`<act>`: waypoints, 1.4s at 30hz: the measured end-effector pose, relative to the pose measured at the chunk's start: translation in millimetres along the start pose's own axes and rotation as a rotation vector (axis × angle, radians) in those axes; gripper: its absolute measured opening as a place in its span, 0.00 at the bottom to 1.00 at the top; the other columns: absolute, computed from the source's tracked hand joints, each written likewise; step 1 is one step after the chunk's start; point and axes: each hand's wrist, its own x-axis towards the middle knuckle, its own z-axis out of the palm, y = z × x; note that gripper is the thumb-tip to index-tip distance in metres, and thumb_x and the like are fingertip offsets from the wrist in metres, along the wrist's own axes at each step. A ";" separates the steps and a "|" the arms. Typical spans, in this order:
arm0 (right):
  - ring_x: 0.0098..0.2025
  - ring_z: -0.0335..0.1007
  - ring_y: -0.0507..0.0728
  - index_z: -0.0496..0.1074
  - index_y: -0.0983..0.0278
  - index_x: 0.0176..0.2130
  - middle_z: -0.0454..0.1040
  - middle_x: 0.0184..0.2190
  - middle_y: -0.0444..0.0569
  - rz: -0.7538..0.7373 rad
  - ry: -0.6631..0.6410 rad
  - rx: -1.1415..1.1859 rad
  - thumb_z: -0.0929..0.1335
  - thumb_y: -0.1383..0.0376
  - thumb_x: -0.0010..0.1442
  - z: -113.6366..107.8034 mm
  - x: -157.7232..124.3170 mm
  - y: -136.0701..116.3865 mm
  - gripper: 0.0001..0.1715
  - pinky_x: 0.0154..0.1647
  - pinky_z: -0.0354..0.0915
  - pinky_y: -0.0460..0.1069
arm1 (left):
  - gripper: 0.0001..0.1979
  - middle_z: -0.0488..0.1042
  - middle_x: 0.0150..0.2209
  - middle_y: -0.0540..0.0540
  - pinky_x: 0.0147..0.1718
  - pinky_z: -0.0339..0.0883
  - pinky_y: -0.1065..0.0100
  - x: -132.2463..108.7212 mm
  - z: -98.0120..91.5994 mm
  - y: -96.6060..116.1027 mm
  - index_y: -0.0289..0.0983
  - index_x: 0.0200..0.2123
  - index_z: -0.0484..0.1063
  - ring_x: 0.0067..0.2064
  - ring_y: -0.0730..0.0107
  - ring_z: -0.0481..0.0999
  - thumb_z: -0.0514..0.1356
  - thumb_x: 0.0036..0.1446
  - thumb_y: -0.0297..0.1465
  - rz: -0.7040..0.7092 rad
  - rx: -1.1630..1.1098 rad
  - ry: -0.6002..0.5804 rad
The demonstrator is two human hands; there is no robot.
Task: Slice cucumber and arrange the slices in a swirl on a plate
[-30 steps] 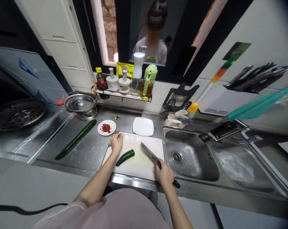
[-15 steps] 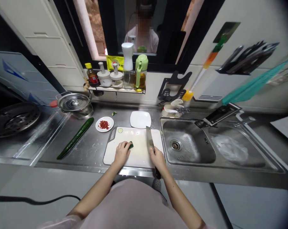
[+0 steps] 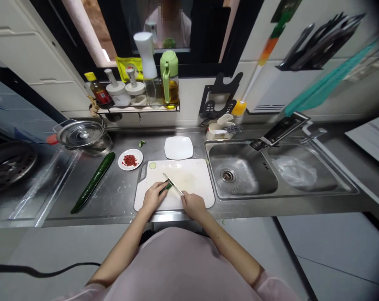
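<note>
On the white cutting board (image 3: 195,179), my left hand (image 3: 152,197) is closed over a short piece of dark green cucumber (image 3: 168,185), its fingers pressing the piece down. My right hand (image 3: 193,205) grips the handle of a kitchen knife (image 3: 174,185); the handle is hidden in the fist. The blade stands on edge against the right part of the cucumber piece, seen almost from above. A pale cucumber slice (image 3: 152,166) lies at the board's upper left corner.
A whole cucumber (image 3: 93,182) lies to the left. Behind the board are a small plate of chopped red pieces (image 3: 129,160), green scraps (image 3: 141,143) and a white plate (image 3: 178,147). A lidded pot (image 3: 85,138) stands back left; a sink (image 3: 245,179) adjoins the right.
My right hand has brought the knife leftward from the board's right side onto the cucumber piece, turning the blade on edge. My left hand stays on the piece. The camera view has shifted.
</note>
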 end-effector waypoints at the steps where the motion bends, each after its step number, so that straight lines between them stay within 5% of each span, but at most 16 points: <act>1: 0.43 0.74 0.59 0.66 0.63 0.51 0.77 0.38 0.55 -0.007 -0.004 -0.006 0.53 0.61 0.69 -0.2 -0.7 -0.9 0.20 0.40 0.60 0.50 | 0.19 0.72 0.52 0.47 0.52 0.67 0.66 -0.1 0.3 -0.3 0.46 0.54 0.71 0.49 0.67 0.74 0.56 0.60 0.35 0.003 0.000 -0.005; 42: 0.42 0.76 0.61 0.68 0.67 0.46 0.77 0.35 0.58 -0.046 -0.060 0.053 0.57 0.73 0.62 5.7 17.6 -14.5 0.16 0.38 0.66 0.51 | 0.17 0.73 0.52 0.47 0.53 0.68 0.65 1.0 4.6 -8.6 0.46 0.52 0.73 0.50 0.66 0.74 0.55 0.61 0.37 0.045 0.028 0.033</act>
